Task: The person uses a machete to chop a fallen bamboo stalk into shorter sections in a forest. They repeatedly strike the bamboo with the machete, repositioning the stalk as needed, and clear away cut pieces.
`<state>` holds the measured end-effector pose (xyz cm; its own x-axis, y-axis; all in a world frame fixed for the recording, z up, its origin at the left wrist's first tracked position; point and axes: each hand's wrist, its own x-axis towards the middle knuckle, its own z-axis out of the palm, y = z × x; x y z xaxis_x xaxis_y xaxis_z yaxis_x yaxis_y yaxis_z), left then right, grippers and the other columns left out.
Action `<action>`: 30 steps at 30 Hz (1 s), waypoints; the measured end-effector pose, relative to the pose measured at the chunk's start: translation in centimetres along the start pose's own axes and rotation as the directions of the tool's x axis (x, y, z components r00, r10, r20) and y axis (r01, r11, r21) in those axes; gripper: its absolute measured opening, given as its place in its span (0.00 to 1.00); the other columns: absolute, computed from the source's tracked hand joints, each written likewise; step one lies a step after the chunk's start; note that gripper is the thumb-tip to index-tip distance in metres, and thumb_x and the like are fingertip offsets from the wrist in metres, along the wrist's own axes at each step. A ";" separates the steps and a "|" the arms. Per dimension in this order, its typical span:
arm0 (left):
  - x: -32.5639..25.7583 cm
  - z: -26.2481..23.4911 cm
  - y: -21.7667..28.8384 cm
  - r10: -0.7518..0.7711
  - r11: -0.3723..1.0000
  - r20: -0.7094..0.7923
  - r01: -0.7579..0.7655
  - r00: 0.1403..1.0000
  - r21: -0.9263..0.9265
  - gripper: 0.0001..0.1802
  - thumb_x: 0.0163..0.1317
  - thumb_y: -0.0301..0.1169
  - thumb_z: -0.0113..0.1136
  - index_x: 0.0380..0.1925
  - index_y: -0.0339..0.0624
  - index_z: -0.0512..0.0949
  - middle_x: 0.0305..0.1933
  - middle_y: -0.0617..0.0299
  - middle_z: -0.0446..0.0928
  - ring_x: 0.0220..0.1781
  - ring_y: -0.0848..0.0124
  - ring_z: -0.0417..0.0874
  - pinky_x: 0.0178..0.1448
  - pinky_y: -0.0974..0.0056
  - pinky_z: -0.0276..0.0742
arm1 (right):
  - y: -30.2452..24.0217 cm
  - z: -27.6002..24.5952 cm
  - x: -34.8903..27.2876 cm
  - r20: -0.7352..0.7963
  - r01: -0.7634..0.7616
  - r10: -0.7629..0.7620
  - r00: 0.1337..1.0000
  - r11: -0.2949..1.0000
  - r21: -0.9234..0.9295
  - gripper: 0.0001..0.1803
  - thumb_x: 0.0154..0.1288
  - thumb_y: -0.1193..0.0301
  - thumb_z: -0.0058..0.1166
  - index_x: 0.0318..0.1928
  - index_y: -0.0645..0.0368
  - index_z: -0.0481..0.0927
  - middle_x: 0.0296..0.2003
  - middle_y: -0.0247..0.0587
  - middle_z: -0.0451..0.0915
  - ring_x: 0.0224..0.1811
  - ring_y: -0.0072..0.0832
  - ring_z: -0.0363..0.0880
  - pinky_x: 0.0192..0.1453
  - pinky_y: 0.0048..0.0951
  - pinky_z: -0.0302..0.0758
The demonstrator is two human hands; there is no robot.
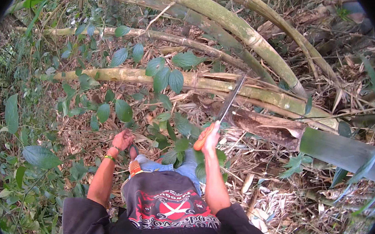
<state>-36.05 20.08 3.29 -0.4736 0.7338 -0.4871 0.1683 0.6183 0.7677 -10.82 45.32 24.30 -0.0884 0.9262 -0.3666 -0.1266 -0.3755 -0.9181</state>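
Head view: the right hand (210, 137) grips a long knife (229, 101) by its orange handle, blade tip against a fallen bamboo stalk (261, 96). The left hand (123, 140) hangs loosely curled, empty, over leaf litter (96, 130).

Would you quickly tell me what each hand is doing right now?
Left hand: holds nothing, grip unclear.
Right hand: closed on the machete handle.
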 end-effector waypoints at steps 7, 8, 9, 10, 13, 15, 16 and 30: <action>-1.7 1.2 -7.0 -0.159 0.985 0.022 0.157 0.987 0.074 0.35 0.55 0.52 0.69 0.57 0.40 0.78 0.48 0.46 0.84 0.53 0.50 0.85 0.58 0.54 0.80 | -15.6 3.2 -6.5 0.105 0.260 -0.239 0.965 0.921 -0.289 0.34 0.72 0.35 0.41 0.36 0.56 0.71 0.18 0.30 0.68 0.14 0.22 0.68 0.15 0.26 0.66; -1.6 0.9 -6.8 -0.173 0.981 0.059 0.166 0.983 0.101 0.36 0.55 0.52 0.69 0.58 0.40 0.77 0.49 0.45 0.84 0.54 0.50 0.84 0.58 0.53 0.79 | -19.2 4.3 -7.5 0.012 0.396 -0.409 0.913 0.877 -0.270 0.36 0.71 0.32 0.37 0.36 0.57 0.71 0.17 0.31 0.69 0.13 0.23 0.68 0.16 0.27 0.66; -2.1 0.8 -7.0 -0.194 0.975 0.093 0.182 0.977 0.128 0.36 0.55 0.53 0.69 0.58 0.41 0.77 0.51 0.44 0.83 0.56 0.49 0.83 0.59 0.53 0.79 | -22.3 5.3 -8.9 0.112 0.596 -0.590 0.800 0.758 -0.264 0.38 0.71 0.31 0.34 0.35 0.57 0.72 0.16 0.31 0.68 0.13 0.24 0.67 0.17 0.28 0.66; -2.2 1.2 -9.7 -0.213 0.943 0.038 0.195 0.976 0.269 0.38 0.55 0.54 0.68 0.59 0.40 0.76 0.54 0.42 0.82 0.57 0.49 0.83 0.59 0.53 0.79 | -25.0 7.6 -9.9 0.067 0.609 -0.605 0.793 0.790 -0.071 0.41 0.69 0.28 0.33 0.35 0.58 0.71 0.16 0.31 0.68 0.13 0.23 0.66 0.18 0.27 0.64; -2.7 1.7 -11.4 -0.195 0.950 0.030 0.181 0.980 0.255 0.33 0.56 0.53 0.69 0.53 0.40 0.79 0.47 0.46 0.84 0.52 0.47 0.84 0.56 0.51 0.79 | -26.6 9.3 -9.9 0.346 0.815 -0.835 0.428 0.522 0.251 0.36 0.69 0.31 0.40 0.32 0.55 0.72 0.17 0.30 0.67 0.16 0.21 0.68 0.19 0.23 0.66; -3.9 3.2 -12.6 -0.200 0.951 0.054 0.181 0.978 0.249 0.35 0.56 0.54 0.68 0.56 0.43 0.78 0.51 0.45 0.83 0.55 0.47 0.83 0.59 0.50 0.79 | -15.4 6.3 -4.1 0.186 0.757 -0.759 0.624 0.646 0.097 0.35 0.69 0.32 0.42 0.32 0.54 0.70 0.17 0.30 0.66 0.16 0.22 0.67 0.19 0.25 0.65; -3.6 3.3 -12.8 -0.185 0.954 0.054 0.166 0.981 0.249 0.36 0.56 0.55 0.68 0.58 0.44 0.77 0.54 0.45 0.82 0.57 0.47 0.82 0.60 0.50 0.78 | -7.6 4.4 -1.5 0.082 0.550 -0.547 0.833 0.835 -0.022 0.34 0.69 0.33 0.43 0.31 0.53 0.69 0.17 0.30 0.65 0.15 0.22 0.66 0.18 0.26 0.65; -1.1 0.5 -10.5 -0.184 0.947 0.033 0.168 0.982 0.274 0.36 0.57 0.56 0.66 0.56 0.40 0.77 0.47 0.45 0.84 0.54 0.48 0.84 0.58 0.50 0.79 | -28.0 7.7 -10.5 0.161 0.661 -0.654 0.739 0.750 0.012 0.42 0.65 0.24 0.33 0.33 0.54 0.70 0.17 0.31 0.69 0.15 0.26 0.68 0.19 0.29 0.67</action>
<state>-36.86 12.88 -4.44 -0.4678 0.6162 -0.6336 0.3168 0.7861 0.5307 -13.99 45.85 54.98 -0.1420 0.9245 0.3536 -0.1652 0.3301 -0.9294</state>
